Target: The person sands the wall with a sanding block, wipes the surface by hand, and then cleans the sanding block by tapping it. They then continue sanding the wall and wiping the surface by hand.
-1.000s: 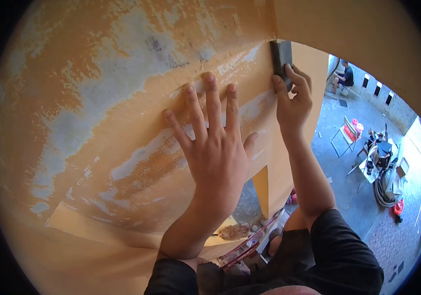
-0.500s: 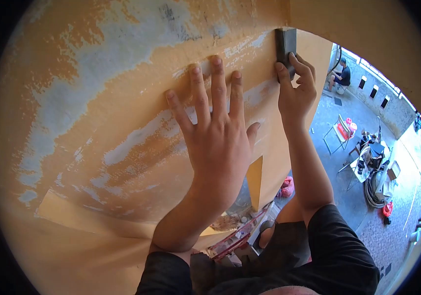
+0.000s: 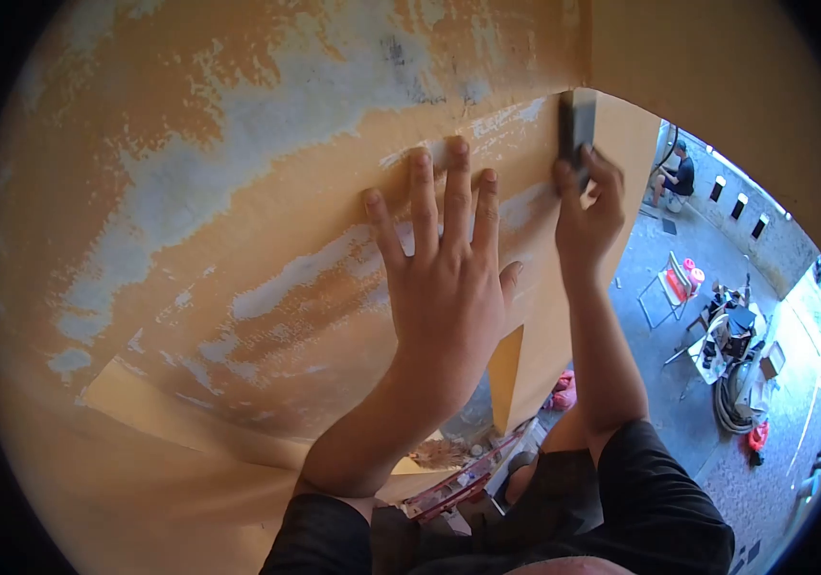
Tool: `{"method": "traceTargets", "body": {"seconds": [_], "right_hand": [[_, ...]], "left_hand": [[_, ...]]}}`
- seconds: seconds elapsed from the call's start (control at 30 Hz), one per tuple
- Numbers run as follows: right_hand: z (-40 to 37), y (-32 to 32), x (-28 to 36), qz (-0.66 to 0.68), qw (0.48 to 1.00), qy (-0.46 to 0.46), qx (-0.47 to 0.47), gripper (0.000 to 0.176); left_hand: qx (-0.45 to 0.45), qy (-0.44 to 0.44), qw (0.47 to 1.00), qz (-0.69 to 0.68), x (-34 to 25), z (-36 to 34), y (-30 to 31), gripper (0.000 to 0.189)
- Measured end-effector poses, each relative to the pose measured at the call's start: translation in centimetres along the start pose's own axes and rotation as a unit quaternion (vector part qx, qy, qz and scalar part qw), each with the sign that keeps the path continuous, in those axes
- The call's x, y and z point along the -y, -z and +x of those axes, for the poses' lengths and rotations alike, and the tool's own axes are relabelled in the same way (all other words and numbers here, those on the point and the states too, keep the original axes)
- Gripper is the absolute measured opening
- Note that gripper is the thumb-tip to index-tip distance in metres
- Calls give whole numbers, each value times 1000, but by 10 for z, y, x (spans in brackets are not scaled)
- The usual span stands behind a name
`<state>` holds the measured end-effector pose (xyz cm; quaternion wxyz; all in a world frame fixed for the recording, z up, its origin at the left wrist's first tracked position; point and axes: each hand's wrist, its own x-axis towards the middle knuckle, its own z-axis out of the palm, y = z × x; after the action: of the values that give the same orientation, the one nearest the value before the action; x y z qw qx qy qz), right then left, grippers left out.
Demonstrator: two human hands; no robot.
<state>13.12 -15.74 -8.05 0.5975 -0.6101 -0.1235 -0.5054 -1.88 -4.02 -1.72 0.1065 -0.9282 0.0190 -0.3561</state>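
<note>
My left hand (image 3: 453,273) lies flat with its fingers spread on an orange wall (image 3: 334,144) marked by pale grey-white patches. To its right, my right hand (image 3: 588,216) grips the lower end of a dark rectangular block (image 3: 577,129) between thumb and fingers. The block stands upright against the wall near its right edge. Its face on the wall side is hidden, and it looks slightly blurred.
Below me is a red ladder-like frame (image 3: 463,484). On the ground at the right are a folding chair (image 3: 669,287), a cluttered table (image 3: 717,345), a coiled hose (image 3: 731,398) and a red bag (image 3: 758,436). A seated person (image 3: 681,174) is farther back.
The view has shifted, so the wall and yard appear lower and farther right. The block and my right hand sit slightly lower in view. My left hand stays flat on the wall.
</note>
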Motion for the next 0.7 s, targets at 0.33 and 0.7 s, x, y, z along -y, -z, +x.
{"method": "traceTargets", "body": {"seconds": [0.33, 0.7], "right_hand": [[7, -5, 8, 34, 999, -25, -32, 27], [-24, 1, -1, -17, 1000, 9, 0, 28]], "left_hand": [[-1, -7, 1000, 16, -2, 1, 0, 76], [9, -6, 1000, 9, -1, 3, 2, 76]]}}
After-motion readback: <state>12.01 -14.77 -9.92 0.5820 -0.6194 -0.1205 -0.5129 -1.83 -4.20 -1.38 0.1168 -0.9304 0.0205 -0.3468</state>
